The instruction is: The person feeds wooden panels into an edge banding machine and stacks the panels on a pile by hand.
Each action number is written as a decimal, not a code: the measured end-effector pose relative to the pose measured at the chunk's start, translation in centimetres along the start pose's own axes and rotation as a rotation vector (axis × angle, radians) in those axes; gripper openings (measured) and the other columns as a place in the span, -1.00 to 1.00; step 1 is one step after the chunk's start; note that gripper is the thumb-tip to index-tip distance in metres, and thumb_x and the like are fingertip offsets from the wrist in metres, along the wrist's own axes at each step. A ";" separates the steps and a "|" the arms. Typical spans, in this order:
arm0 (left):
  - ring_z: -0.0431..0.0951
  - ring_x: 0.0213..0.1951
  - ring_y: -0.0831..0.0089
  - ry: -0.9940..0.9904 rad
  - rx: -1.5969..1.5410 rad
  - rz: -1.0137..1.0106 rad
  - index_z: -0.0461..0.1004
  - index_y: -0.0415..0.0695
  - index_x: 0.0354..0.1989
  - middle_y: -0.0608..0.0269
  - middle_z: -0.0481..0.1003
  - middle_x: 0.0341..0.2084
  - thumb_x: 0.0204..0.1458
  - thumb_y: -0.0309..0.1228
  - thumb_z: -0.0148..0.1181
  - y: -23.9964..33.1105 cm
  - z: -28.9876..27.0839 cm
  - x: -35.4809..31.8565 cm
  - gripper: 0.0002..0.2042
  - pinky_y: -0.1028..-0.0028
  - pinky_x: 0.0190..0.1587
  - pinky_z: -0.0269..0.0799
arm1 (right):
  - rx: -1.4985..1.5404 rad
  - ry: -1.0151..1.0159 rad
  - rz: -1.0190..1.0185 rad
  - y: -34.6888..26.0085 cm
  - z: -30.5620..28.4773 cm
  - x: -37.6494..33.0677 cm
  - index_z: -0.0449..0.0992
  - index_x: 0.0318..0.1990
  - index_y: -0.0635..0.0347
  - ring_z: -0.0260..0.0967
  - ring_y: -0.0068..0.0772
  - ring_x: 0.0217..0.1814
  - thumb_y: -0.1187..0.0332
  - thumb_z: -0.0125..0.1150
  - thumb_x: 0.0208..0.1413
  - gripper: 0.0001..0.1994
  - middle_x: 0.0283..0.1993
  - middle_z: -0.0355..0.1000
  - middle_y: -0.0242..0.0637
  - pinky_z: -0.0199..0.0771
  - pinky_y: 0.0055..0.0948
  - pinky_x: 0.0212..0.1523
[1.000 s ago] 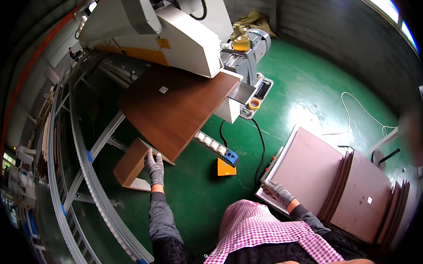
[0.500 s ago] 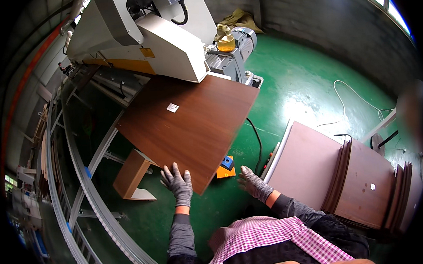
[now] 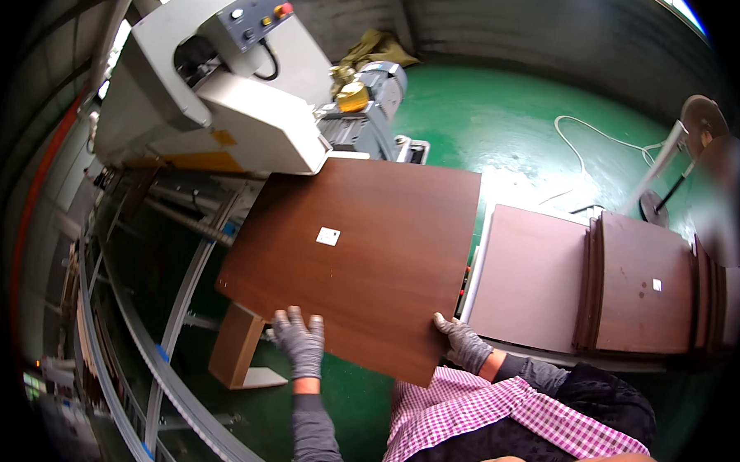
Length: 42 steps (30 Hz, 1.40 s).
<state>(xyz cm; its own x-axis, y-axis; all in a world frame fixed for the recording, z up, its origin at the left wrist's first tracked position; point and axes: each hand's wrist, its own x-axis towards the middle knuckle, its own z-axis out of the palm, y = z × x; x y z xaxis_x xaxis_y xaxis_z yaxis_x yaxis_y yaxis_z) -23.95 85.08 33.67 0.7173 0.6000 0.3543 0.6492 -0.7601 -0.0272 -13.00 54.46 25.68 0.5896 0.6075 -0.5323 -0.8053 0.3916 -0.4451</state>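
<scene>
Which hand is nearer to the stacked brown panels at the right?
Right. The right hand is at the right edge of the large panel, left of the stacked panels; the left hand is farther left, by the large panel's near edge.

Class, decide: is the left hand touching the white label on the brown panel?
Apart. The head view plainly shows bare brown panel between the left hand and the white label.

Grey gloves [image 3: 302, 348], dark grey sleeves [image 3: 314, 422], pink-and-white checked apron [image 3: 465, 413].

We've got right hand [image 3: 467, 346] on brown board [image 3: 371, 264]'s edge, left hand [image 3: 300, 346] spread by near edge, white machine [image 3: 268, 128] beyond.
</scene>
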 end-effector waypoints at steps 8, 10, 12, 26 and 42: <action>0.27 0.23 0.01 -0.150 -0.022 -0.278 0.23 -0.23 0.25 -0.14 0.28 0.18 0.05 0.15 0.06 -9.8 8.1 9.5 -0.24 0.08 0.25 0.15 | -0.405 0.264 -0.192 -10.0 -9.5 -10.2 0.39 0.08 0.25 0.37 -0.26 0.07 0.04 0.20 0.15 -0.50 0.05 0.43 -0.17 0.39 -0.21 0.09; 0.42 0.07 0.06 -0.235 -0.352 -0.308 0.34 -0.33 0.12 -0.10 0.45 -0.01 0.05 0.14 0.11 -11.7 11.2 9.2 -0.28 0.23 0.12 0.30 | -0.195 0.436 -0.196 -12.1 -11.9 -12.2 0.42 0.04 0.34 0.39 -0.31 -0.02 0.05 0.19 0.16 -0.50 -0.03 0.47 -0.14 0.38 -0.30 0.06; 0.50 -0.14 0.24 -0.477 -0.767 -0.359 0.46 -0.38 -0.05 0.04 0.54 -0.21 0.08 0.06 0.15 -8.3 9.8 9.0 -0.38 0.36 -0.05 0.39 | -0.244 0.479 -0.296 -13.9 -16.0 -14.9 0.47 -0.01 0.34 0.39 -0.34 -0.05 0.08 0.22 0.15 -0.54 -0.07 0.50 -0.20 0.35 -0.33 0.07; 0.39 -0.09 0.21 -0.683 -0.795 0.451 0.37 -0.08 0.18 0.07 0.38 -0.13 0.09 -0.22 0.17 22.5 1.8 -12.0 -0.53 0.25 0.03 0.32 | -0.529 1.459 -0.227 -17.6 -53.0 -32.2 0.59 -0.25 0.33 0.47 -0.09 -0.27 -0.17 0.09 0.09 -0.40 -0.32 0.55 -0.05 0.40 -0.23 -0.13; 0.54 -0.16 0.14 -1.108 -0.750 0.124 0.44 -0.36 -0.01 -0.06 0.52 -0.14 0.12 -0.14 0.18 62.7 12.6 -32.5 -0.52 0.31 -0.08 0.44 | -1.160 1.508 0.355 -29.8 -69.6 -41.0 -0.24 0.46 -0.22 -0.61 0.07 0.56 -0.26 -0.14 0.14 -0.19 0.54 -0.51 -0.11 -0.52 0.21 0.41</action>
<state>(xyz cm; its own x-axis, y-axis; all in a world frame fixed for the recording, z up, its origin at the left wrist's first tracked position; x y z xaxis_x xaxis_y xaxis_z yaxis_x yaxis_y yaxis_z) -3.31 21.08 8.65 0.8177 0.1311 -0.5606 0.5270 -0.5624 0.6372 -8.87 -30.19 10.64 0.5034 -0.7076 -0.4959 -0.8280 -0.5591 -0.0428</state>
